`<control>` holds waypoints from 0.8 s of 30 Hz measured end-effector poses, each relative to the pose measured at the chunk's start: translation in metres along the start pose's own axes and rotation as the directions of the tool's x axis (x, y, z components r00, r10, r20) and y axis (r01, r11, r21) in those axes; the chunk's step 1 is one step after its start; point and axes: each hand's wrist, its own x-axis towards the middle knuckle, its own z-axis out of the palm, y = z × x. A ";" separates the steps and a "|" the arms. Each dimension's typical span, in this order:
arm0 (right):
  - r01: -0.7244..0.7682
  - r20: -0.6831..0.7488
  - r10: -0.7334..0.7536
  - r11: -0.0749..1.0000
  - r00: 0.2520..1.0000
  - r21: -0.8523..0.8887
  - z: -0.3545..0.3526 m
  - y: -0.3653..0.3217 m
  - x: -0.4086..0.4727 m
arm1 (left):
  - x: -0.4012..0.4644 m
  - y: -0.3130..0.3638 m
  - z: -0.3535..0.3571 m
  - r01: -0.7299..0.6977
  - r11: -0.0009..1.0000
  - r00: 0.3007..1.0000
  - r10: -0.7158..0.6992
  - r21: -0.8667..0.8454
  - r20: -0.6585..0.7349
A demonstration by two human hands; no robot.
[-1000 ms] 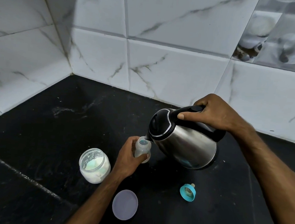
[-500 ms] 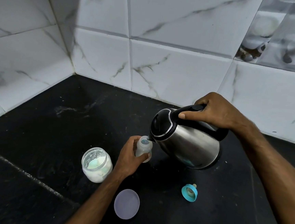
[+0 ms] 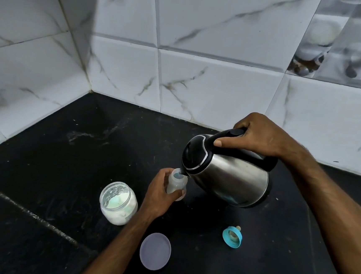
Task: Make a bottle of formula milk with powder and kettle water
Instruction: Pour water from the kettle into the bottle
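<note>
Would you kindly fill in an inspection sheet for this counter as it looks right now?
Surface: black stone counter, pale smears and specks near the corner.
Job's things: steel kettle tilted, spout at the mouth of the small uncapped bottle; open glass jar holding white powder; teal teat ring lying to the right.
Clutter: round lilac lid lying flat near the front, apart from the jar.
Hands: left hand grips the bottle; right hand grips the kettle handle.
Cables: nothing seen.
Surroundings: white marbled wall tiles; patterned grey tile at upper right.
</note>
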 end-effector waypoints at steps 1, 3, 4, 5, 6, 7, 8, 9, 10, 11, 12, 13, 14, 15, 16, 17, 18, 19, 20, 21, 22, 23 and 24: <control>0.002 0.002 -0.002 1.000 1.000 -0.006 0.000 -0.001 0.000 | 0.000 -0.001 0.000 -0.005 1.000 1.000 0.005 -0.005 -0.003; 0.006 0.004 -0.006 1.000 1.000 -0.009 0.000 0.000 0.001 | 0.000 -0.003 0.001 -0.018 1.000 1.000 0.018 -0.015 -0.010; 0.009 0.005 -0.009 1.000 1.000 -0.008 -0.001 0.000 0.001 | 0.000 -0.003 0.001 -0.021 1.000 1.000 0.021 -0.015 -0.010; 0.011 0.006 -0.011 1.000 1.000 -0.008 -0.001 0.000 0.001 | 0.000 -0.003 0.001 -0.021 1.000 1.000 0.021 -0.013 -0.011; 0.010 0.008 -0.010 1.000 1.000 -0.009 -0.001 0.001 0.002 | 0.001 -0.004 0.001 -0.019 1.000 1.000 0.019 -0.013 -0.009; 0.007 0.010 -0.007 1.000 1.000 -0.011 -0.001 0.001 0.002 | 0.001 -0.004 0.001 -0.018 1.000 1.000 0.018 -0.012 -0.010; 0.003 0.010 -0.003 1.000 1.000 -0.013 -0.001 0.001 0.002 | 0.001 -0.004 0.001 -0.016 1.000 1.000 0.016 -0.009 -0.011; 0.001 0.010 -0.001 1.000 1.000 -0.014 -0.002 0.001 0.002 | 0.001 -0.004 0.001 -0.015 1.000 1.000 0.015 -0.007 -0.012; 0.000 0.009 0.000 1.000 1.000 -0.015 -0.002 0.000 0.003 | 0.001 -0.005 0.001 -0.015 1.000 1.000 0.015 -0.005 -0.013; 0.001 0.009 -0.001 1.000 1.000 -0.015 -0.002 0.000 0.003 | 0.001 -0.006 0.001 -0.016 1.000 1.000 0.016 -0.006 -0.015; 0.003 0.010 -0.003 1.000 1.000 -0.015 -0.002 0.000 0.003 | 0.001 -0.006 0.001 -0.017 1.000 1.000 0.017 -0.005 -0.016; 0.005 0.010 -0.005 1.000 1.000 -0.017 -0.002 0.000 0.003 | 0.001 -0.007 0.002 -0.018 1.000 1.000 0.018 -0.003 -0.015; 0.006 0.011 -0.006 1.000 1.000 -0.020 -0.003 0.000 0.004 | 0.001 -0.007 0.002 -0.017 1.000 1.000 0.017 -0.001 -0.013; 0.007 0.013 -0.007 1.000 1.000 -0.022 -0.003 0.000 0.004 | 0.001 -0.007 0.002 -0.016 1.000 1.000 0.016 -0.001 -0.011; 0.008 0.016 -0.007 1.000 1.000 -0.024 -0.003 -0.001 0.004 | 0.001 -0.008 0.002 -0.016 1.000 1.000 0.016 -0.003 -0.012; 0.008 0.019 -0.007 1.000 1.000 -0.026 -0.004 -0.001 0.004 | 0.001 -0.008 0.002 -0.019 1.000 1.000 0.019 -0.005 -0.013; 0.009 0.021 -0.008 1.000 1.000 -0.028 -0.004 -0.002 0.004 | 0.001 -0.009 0.002 -0.021 1.000 1.000 0.021 -0.004 -0.014; 0.011 0.022 -0.010 0.999 1.000 -0.031 -0.004 -0.003 0.004 | 0.001 -0.008 0.002 -0.024 1.000 1.000 0.024 -0.004 -0.015; 0.012 0.023 -0.011 0.999 1.000 -0.034 -0.004 -0.003 0.004 | 0.001 -0.008 0.002 -0.024 1.000 1.000 0.024 -0.005 -0.016; 0.012 0.024 -0.011 0.999 1.000 -0.036 -0.005 -0.003 0.004 | 0.001 -0.008 0.002 -0.024 1.000 1.000 0.023 -0.006 -0.015; 0.013 0.026 -0.012 0.999 1.000 -0.036 -0.004 -0.004 0.005 | 0.001 -0.009 0.002 -0.020 1.000 1.000 0.020 -0.006 -0.012; 0.014 0.027 -0.013 0.999 1.000 -0.037 -0.005 -0.004 0.005 | 0.000 -0.009 0.003 -0.018 1.000 1.000 0.018 -0.006 -0.009; 0.016 0.029 -0.015 0.999 0.999 -0.038 -0.005 -0.004 0.005 | 0.000 -0.009 0.003 -0.019 1.000 1.000 0.019 -0.006 -0.009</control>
